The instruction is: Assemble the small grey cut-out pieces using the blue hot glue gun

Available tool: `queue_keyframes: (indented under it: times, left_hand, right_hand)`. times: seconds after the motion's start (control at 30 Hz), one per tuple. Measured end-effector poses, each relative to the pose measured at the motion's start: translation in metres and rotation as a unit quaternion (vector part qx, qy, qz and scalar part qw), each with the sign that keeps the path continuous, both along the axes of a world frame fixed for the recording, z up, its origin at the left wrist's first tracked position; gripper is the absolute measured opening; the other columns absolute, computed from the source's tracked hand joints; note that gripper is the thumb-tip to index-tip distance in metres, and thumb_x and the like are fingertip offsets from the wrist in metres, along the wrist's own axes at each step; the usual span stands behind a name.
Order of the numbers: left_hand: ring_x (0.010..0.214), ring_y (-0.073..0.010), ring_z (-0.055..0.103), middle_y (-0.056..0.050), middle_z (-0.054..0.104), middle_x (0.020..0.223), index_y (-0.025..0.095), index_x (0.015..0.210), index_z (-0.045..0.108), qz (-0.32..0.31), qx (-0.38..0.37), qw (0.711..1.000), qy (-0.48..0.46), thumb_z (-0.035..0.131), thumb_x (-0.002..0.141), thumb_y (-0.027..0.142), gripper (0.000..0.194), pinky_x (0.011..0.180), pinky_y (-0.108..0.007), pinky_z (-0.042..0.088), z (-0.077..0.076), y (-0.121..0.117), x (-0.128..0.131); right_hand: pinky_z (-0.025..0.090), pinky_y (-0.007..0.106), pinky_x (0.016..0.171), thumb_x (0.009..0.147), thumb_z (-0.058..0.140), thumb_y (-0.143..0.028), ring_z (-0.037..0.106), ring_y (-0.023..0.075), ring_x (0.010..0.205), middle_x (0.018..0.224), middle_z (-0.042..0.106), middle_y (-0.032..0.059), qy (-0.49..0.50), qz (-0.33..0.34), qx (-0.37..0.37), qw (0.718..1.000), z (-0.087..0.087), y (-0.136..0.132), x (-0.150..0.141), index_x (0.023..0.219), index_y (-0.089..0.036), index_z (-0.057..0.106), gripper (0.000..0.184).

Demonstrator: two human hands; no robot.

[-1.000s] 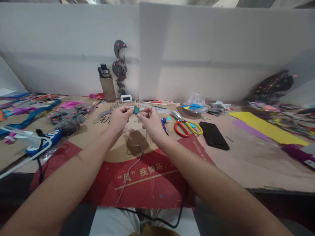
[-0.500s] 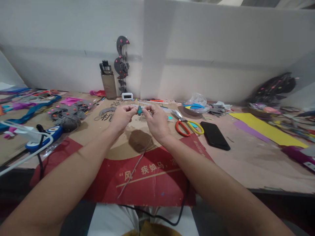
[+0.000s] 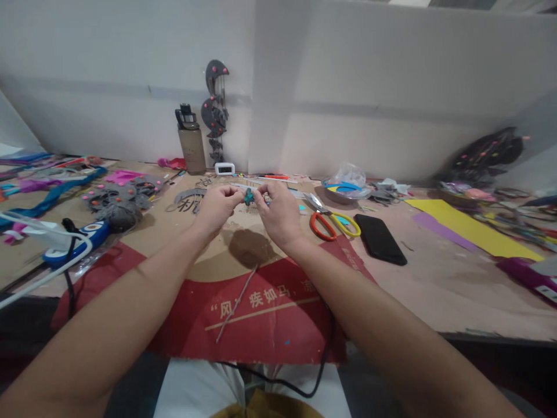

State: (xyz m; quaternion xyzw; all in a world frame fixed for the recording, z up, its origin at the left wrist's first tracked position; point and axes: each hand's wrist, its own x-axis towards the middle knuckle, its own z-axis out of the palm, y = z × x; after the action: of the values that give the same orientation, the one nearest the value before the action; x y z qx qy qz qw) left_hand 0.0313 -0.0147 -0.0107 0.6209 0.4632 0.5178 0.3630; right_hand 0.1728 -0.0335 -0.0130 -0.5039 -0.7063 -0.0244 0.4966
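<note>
Over the cardboard my left hand (image 3: pixel 220 207) and my right hand (image 3: pixel 281 213) face each other, with fingertips pinched. Between them is a small teal piece (image 3: pixel 249 197), lobed in outline; its exact kind is too small to tell. Both hands' fingertips grip its edges. A thin grey string (image 3: pixel 237 302) trails below the right hand across the red part of the cardboard sheet (image 3: pixel 278 331); its upper end is lost near that hand. Scissors (image 3: pixel 324 217) with one red and one yellow handle lie to the right of my right hand.
A black phone (image 3: pixel 380 239) lies beside the scissors. Behind stand a water bottle (image 3: pixel 191 145) and a small white clock (image 3: pixel 225 169). Grey felt pieces with pink dots (image 3: pixel 124 197) and a blue-white power strip (image 3: pixel 78 244) are at left, a yellow sheet (image 3: pixel 474 229) at right.
The teal piece has turned slightly and shows more of its lobed outline. The string's lower end has shifted up and a little right. Both hands stay in nearly the same place.
</note>
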Motion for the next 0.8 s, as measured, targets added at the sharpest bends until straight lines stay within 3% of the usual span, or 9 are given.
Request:
queue_keyframes:
  times: [0.43,0.67,0.8]
  left_hand:
    - [0.046,-0.0066,0.031,0.004,0.041,0.052,0.015,0.064,0.059,-0.014,-0.002,1.0,0.004,0.061,0.069,0.04,0.025,0.043,-0.022,0.024,0.0005,-0.0006,0.0015]
    - [0.047,-0.0069,0.033,0.003,0.045,0.054,0.016,0.066,0.061,-0.024,-0.004,1.0,0.008,0.063,0.067,0.041,0.026,0.045,-0.022,0.026,0.0007,-0.0001,0.0013]
    - [0.047,-0.0068,0.033,0.003,0.048,0.056,0.016,0.067,0.061,-0.044,0.008,0.999,0.006,0.063,0.067,0.041,0.025,0.045,-0.022,0.025,0.001,0.0003,0.0012]
  right_hand:
    - [0.035,0.029,0.069,0.083,0.051,-0.03,0.052,0.0169,0.079,0.083,0.06,0.0041,-0.015,-0.027,-0.007,0.999,-0.0009,0.0001,0.0007,0.074,-0.02,0.056,0.015]
    - [0.036,0.028,0.068,0.079,0.055,-0.03,0.053,0.0163,0.075,0.078,0.061,0.0034,0.047,-0.005,-0.055,0.997,0.0017,-0.0005,0.0018,0.07,-0.019,0.057,0.014]
    - [0.037,0.028,0.065,0.078,0.056,-0.035,0.053,0.0156,0.071,0.076,0.062,0.0028,0.085,0.006,-0.083,0.993,0.0015,0.0006,0.0043,0.079,-0.019,0.062,0.016]
